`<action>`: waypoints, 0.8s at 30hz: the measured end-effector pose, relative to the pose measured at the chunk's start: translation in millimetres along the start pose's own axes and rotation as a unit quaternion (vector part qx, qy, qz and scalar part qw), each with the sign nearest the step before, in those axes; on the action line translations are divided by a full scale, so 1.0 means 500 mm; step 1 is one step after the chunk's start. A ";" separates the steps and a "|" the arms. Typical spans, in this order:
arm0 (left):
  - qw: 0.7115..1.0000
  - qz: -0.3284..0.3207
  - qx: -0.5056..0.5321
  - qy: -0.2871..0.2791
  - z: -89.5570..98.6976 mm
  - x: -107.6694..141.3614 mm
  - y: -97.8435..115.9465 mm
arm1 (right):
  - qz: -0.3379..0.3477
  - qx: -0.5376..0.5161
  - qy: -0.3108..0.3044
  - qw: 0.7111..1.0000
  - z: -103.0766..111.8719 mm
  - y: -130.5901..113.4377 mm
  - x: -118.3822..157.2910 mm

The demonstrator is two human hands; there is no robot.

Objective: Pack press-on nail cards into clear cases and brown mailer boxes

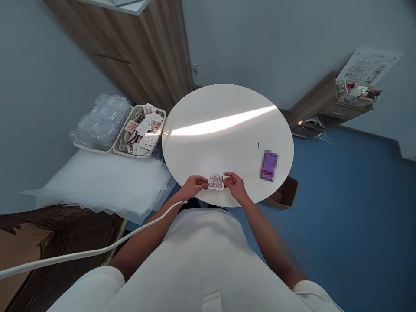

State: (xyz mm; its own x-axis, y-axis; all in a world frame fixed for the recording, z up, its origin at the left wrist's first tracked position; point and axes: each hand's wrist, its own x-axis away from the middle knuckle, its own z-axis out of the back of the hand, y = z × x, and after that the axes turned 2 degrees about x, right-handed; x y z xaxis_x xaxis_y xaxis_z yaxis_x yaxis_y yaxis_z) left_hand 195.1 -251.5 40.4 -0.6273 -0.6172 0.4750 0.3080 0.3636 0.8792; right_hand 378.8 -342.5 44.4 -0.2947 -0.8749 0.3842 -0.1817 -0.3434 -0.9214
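Between my hands, above the near edge of the round white table (224,151), is a small white card of press-on nails (216,182). Two rows of shiny, multicoloured oval pieces show on its face. My left hand (195,186) pinches the card's left edge with thumb and fingers. At the opposite edge, the fingers of my right hand (234,185) are closed on the card's right side. Similar cards (143,130) fill a white basket (158,145) to the left of the table.
A purple, pixelated item (269,166) lies on the table's right side. Clear plastic boxes (104,119) and translucent sheets (110,182) are at the left. A white cable (97,250) crosses my left forearm. A cardboard box (286,193) is on the floor, right of the table.
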 end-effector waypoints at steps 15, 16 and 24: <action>0.992 -0.045 -0.096 -0.074 0.042 -0.061 0.046 | 0.005 0.052 -0.031 0.998 -0.004 -0.019 -0.044; 0.992 -0.044 -0.095 -0.074 0.043 -0.063 0.052 | 0.003 0.054 -0.043 0.998 -0.005 -0.023 -0.049; 0.998 0.028 0.048 -0.034 0.027 -0.033 0.042 | 0.021 0.038 -0.007 0.999 -0.011 -0.033 -0.025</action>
State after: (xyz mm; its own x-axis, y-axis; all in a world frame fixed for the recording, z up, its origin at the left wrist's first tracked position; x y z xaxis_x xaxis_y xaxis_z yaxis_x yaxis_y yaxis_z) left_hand 202.3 -224.5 50.7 -0.6591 -0.5464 0.5167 0.2762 0.4632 0.8421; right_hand 380.4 -323.8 55.3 -0.2868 -0.8939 0.3447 -0.0978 -0.3306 -0.9387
